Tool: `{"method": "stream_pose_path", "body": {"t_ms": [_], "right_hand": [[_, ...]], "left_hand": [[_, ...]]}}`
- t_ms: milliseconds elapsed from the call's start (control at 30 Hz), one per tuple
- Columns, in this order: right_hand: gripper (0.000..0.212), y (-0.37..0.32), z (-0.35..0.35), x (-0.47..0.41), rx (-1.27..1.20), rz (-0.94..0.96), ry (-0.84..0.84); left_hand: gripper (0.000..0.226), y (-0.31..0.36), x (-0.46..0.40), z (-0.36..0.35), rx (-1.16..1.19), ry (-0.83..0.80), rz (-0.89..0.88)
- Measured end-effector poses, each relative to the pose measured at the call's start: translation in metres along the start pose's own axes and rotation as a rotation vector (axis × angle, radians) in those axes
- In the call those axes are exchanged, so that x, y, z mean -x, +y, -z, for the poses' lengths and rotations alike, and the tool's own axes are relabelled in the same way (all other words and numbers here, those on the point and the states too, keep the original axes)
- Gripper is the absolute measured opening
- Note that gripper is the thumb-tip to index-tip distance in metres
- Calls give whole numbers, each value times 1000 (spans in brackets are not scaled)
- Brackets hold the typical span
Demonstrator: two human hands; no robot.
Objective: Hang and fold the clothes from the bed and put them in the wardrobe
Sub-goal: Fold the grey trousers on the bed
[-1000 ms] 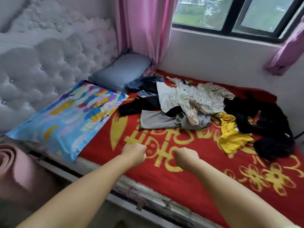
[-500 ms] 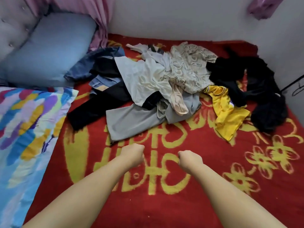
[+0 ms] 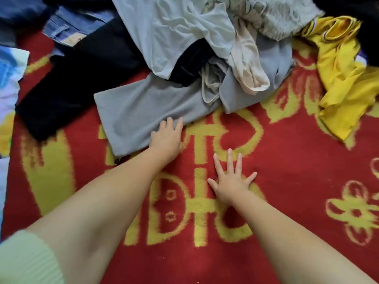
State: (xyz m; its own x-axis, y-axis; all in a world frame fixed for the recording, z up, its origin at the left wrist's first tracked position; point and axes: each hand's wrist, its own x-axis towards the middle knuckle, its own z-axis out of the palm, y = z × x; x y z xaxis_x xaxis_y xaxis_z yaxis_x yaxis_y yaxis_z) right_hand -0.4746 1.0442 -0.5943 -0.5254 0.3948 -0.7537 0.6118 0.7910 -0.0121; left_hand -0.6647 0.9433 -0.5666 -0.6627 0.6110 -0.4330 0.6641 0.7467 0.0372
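Reaching over the red blanket (image 3: 287, 160), the left hand (image 3: 166, 138) is laid with straight fingers on the near edge of the grey garment (image 3: 139, 111), nothing being gripped; the right hand (image 3: 231, 181) is pressed flat and spread on the blanket, apart from the garment and nearer the person. The garment's long axis is run from near-left to far-right, its far end buried under the white top (image 3: 170, 33), so the left hand is judged better placed.

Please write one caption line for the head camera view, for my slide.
Left hand touches grey garment at clothes pile's edge; right hand lies spread flat on red blanket.
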Motion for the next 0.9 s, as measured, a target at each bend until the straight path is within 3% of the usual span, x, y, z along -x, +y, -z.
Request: {"method": "stream_pose_path", "body": {"t_ms": [100, 200, 300, 400, 500, 600, 667, 733, 833, 900], "right_hand": [[77, 2, -4, -8, -7, -12, -28], [79, 2, -6, -9, -9, -20, -33], [79, 1, -5, -8, -2, -26, -38], [79, -1, 0, -8, -4, -26, -69], [81, 1, 14, -2, 11, 9, -112], [66, 12, 39, 7, -67, 84, -81], [43, 20, 55, 18, -328, 94, 44], [33, 24, 73, 33, -764, 1, 151], [38, 22, 99, 70, -1479, -149, 95], [40, 19, 119, 93, -1766, -142, 46]], "left_hand": [[77, 8, -24, -7, -73, 32, 43], [56, 6, -44, 3, -57, 102, 21], [31, -4, -55, 22, 2, 54, -28], [21, 5, -35, 34, 143, 11, -36], [20, 33, 6, 40, 361, 91, -32], [19, 55, 50, 53, 524, 117, -29], [26, 61, 81, 66, 592, 116, -38], [22, 61, 113, 77, 624, 128, -42], [16, 62, 175, 97, 659, 122, -78], [9, 64, 211, 112, 676, 87, -150]]}}
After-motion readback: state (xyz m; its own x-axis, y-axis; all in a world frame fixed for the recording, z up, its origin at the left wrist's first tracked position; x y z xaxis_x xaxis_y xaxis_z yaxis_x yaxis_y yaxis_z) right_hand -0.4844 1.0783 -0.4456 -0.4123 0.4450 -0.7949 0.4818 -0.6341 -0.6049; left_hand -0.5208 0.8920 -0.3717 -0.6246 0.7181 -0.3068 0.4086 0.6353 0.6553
